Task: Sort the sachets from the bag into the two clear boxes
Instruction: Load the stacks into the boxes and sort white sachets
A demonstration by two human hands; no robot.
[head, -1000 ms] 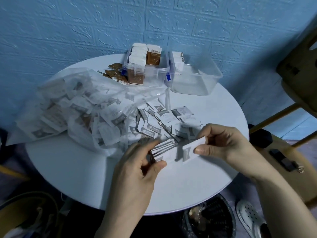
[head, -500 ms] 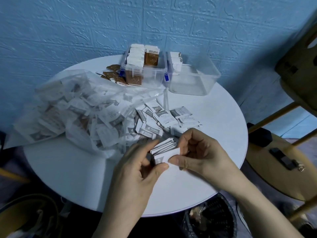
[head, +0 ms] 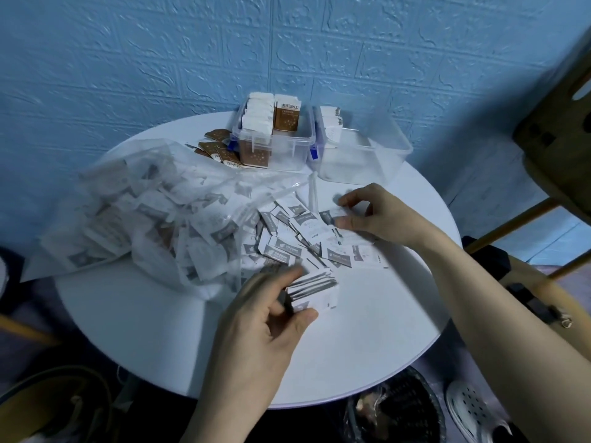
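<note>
A clear plastic bag [head: 134, 215] full of white sachets lies on the left of the round white table [head: 367, 353], its mouth spilling a loose pile of white sachets [head: 297, 238] toward the middle. My left hand [head: 265, 324] grips a small stack of white sachets [head: 315, 290] near the front. My right hand [head: 380, 215] rests on the far right side of the pile, fingertips pinching a white sachet [head: 334, 214]. At the back stand two clear boxes: the left box [head: 287, 148] holds brown and white sachets upright, the right box [head: 364, 155] holds a few white ones.
Several brown sachets [head: 217, 148] lie loose left of the boxes. A wooden stool [head: 556, 129] stands at the right, a dark basket [head: 396, 414] and a white shoe [head: 473, 414] sit on the floor below the table's front edge. A blue wall rises behind.
My right hand has left the stack and reached away to the far right side of the loose pile, where it takes a sachet. My left hand still holds the stack.
</note>
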